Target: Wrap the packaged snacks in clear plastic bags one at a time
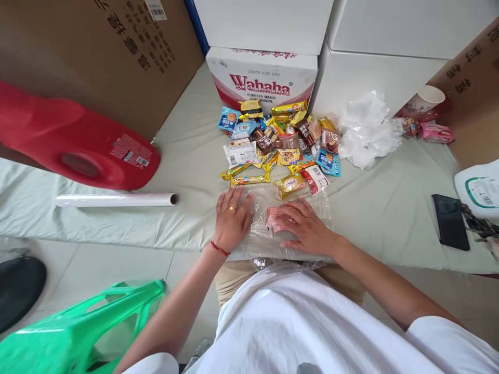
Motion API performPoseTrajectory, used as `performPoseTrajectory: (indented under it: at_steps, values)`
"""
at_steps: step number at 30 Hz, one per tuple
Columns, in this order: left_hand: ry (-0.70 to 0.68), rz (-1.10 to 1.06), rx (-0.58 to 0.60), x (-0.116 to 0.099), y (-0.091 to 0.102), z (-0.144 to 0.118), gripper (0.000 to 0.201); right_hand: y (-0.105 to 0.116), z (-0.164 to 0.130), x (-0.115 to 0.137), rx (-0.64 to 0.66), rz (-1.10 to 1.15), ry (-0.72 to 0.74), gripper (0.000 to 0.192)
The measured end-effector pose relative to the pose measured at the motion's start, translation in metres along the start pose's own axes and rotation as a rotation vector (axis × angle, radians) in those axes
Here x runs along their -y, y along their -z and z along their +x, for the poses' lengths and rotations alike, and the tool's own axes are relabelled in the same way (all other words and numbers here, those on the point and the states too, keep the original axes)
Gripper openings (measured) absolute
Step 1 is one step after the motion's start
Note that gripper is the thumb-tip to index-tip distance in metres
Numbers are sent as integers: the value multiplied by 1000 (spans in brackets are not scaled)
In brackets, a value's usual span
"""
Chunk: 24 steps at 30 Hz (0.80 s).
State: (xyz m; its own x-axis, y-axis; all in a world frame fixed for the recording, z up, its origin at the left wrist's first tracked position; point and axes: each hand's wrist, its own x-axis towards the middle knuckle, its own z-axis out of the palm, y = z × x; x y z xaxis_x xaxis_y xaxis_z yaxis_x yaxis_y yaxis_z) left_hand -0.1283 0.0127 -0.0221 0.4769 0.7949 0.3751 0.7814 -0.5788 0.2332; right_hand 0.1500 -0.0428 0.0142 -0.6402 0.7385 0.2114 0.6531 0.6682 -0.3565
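Note:
A sheet of clear plastic film [261,239] lies at the table's front edge, part of it hanging over my lap. On it rests a small pink packet [273,217], partly hidden under the fingers of my right hand [302,223], which lies spread over it. My left hand [233,215] lies flat with fingers stretched at the film's left side; a ring and a red bracelet show on it. Just beyond my hands is a heap of wrapped snacks [288,156] in yellow, brown and blue. A gold-wrapped snack [289,185] and a red-and-white packet [315,178] lie nearest the film.
On the left are a red jug [97,140] and a white roll [117,200]. A Wahaha carton [268,78] stands behind the heap. To the right lie crumpled clear plastic [366,130], a black phone [450,222] and a white bottle [479,189]. A green stool [58,332] stands below left.

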Motion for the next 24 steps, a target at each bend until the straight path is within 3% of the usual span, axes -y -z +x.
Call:
performPoseTrajectory:
  at_steps: [2, 4, 6, 8, 10, 13, 15, 19, 24]
  values:
    - [-153, -25, -104, -4, 12, -10, 55, 14, -16, 3, -65, 63, 23, 69]
    - [-326, -103, -97, -12, 25, -17, 62, 28, -38, 10, -94, 120, 52, 80]
    - [-378, -175, -47, -22, 33, -16, 62, 35, -62, 18, -58, 112, 87, 88]
    - [-314, -181, 5, -32, 35, -7, 55, 30, -83, 25, -1, 32, 93, 81]
    - [-258, -139, 95, -40, 32, 7, 45, 16, -98, 30, 3, -59, 49, 62]
    - [-255, -109, 270, -46, 27, 24, 38, -4, -106, 31, -117, -100, -22, 40]
    - [-240, -121, 330, -43, 27, 27, 44, -8, -105, 30, -196, -64, -51, 34]
    - [-98, -167, 323, -23, 29, 14, 59, 11, -91, 23, -276, 103, -140, 29]
    - [305, -207, 242, -4, 19, -3, 27, 39, -62, -3, -214, 343, -195, 21]
